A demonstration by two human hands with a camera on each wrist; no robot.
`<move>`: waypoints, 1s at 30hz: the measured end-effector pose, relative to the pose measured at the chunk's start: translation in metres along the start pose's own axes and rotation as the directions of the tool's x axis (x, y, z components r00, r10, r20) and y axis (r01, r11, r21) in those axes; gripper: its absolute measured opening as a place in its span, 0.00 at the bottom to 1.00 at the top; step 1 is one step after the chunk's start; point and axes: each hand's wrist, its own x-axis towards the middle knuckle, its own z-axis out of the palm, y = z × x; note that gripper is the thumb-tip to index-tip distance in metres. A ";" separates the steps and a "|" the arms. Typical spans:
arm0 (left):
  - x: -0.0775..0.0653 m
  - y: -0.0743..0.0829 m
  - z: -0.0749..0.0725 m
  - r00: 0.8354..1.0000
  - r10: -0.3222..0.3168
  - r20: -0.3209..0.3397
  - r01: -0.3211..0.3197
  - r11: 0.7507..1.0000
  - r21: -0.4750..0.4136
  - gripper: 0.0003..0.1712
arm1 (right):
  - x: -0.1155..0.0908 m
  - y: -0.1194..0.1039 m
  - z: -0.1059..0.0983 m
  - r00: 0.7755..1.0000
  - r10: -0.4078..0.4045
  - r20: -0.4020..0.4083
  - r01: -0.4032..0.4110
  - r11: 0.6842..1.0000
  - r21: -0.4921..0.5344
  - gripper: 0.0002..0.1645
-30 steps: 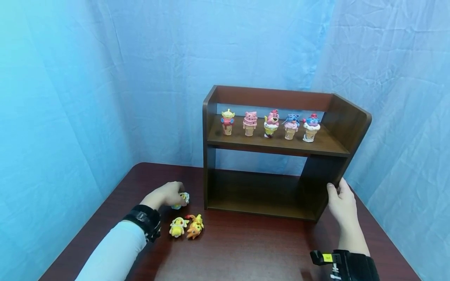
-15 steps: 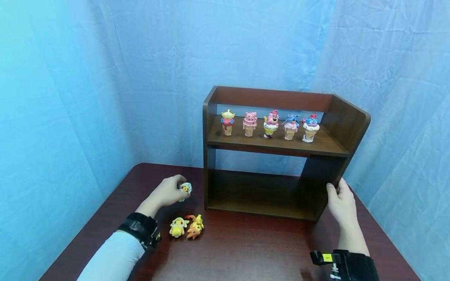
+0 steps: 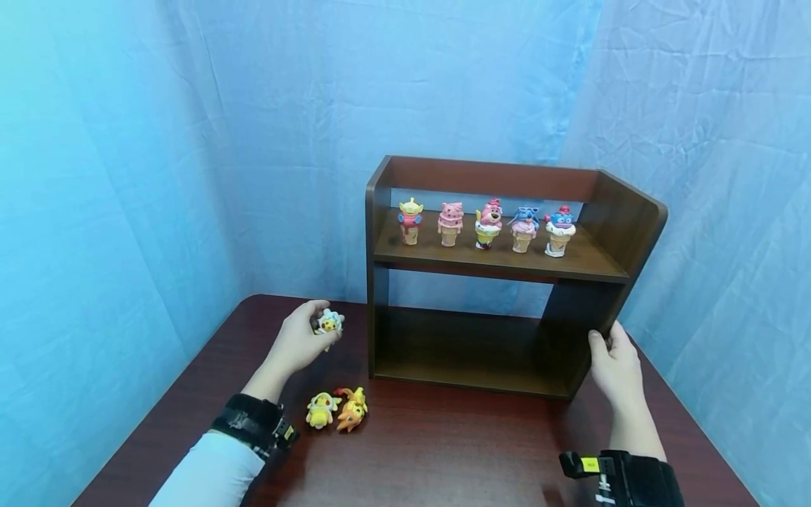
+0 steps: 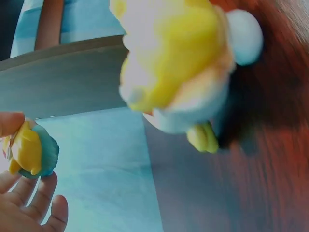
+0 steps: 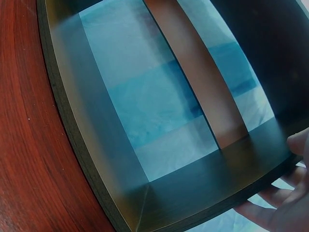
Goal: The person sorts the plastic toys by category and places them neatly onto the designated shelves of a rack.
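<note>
My left hand (image 3: 303, 336) pinches a small yellow figurine (image 3: 329, 322) with a pale blue-white covering, held above the table left of the shelf. In the left wrist view the same figurine (image 4: 34, 150) sits between thumb and fingers, its yellow body against a teal back. My right hand (image 3: 616, 366) grips the right side panel of the dark brown two-tier shelf (image 3: 500, 267), thumb on the front edge; the right wrist view shows fingers (image 5: 260, 212) behind that panel. Two more figurines lie on the table near my left wrist: a yellow-and-white one (image 3: 321, 410) and an orange-yellow one (image 3: 352, 410).
Several ice-cream-cone figurines stand in a row on the upper tier, from a green-headed one (image 3: 410, 221) at left to a blue-and-red one (image 3: 560, 231) at right. The dark red-brown table (image 3: 443, 451) meets blue cloth (image 3: 291, 141) hanging behind and at both sides.
My left hand has lifted the blue-white figurine off the table and raised it away from me. My right hand stays on the shelf's side, and the two lying figurines have not moved.
</note>
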 end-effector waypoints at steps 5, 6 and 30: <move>-0.003 0.006 -0.001 0.998 0.032 -0.049 -0.033 0.999 -0.010 0.38 | 0.001 0.000 0.000 1.000 -0.005 -0.003 0.005 1.000 -0.003 0.33; -0.003 0.008 -0.001 0.998 0.038 -0.057 -0.039 0.999 -0.011 0.38 | 0.001 0.000 0.000 1.000 -0.005 -0.002 0.005 1.000 -0.005 0.33; -0.030 0.045 -0.001 0.982 0.119 -0.148 -0.132 0.988 -0.082 0.33 | -0.001 0.000 0.001 1.000 0.003 -0.006 -0.003 1.000 -0.007 0.33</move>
